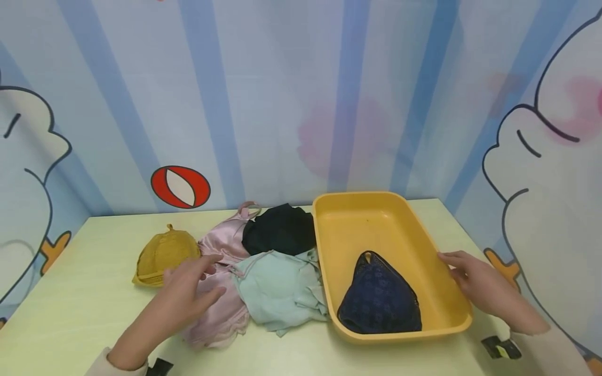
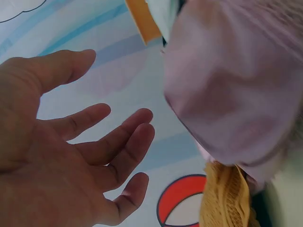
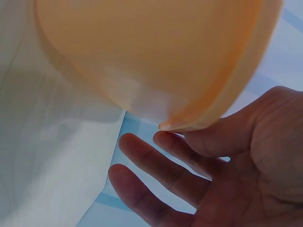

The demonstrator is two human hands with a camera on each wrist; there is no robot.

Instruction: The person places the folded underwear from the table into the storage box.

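Observation:
My left hand hovers over a pink satin garment with its fingers loosely spread, holding nothing. Just beyond its fingertips lies a folded mustard bra. In the left wrist view, the pink garment and mustard lace appear to the right of the hand. At the right, my right hand holds the rim of a yellow plastic basin. The right wrist view shows thumb and forefinger at the rim, the other fingers extended. A folded navy lace bra lies inside the basin, toward its near end.
A crumpled mint-green garment lies against the basin's left side. Behind it is a black garment. All rest on a pale yellow table, with a striped cartoon backdrop rising at its back edge and along its sides.

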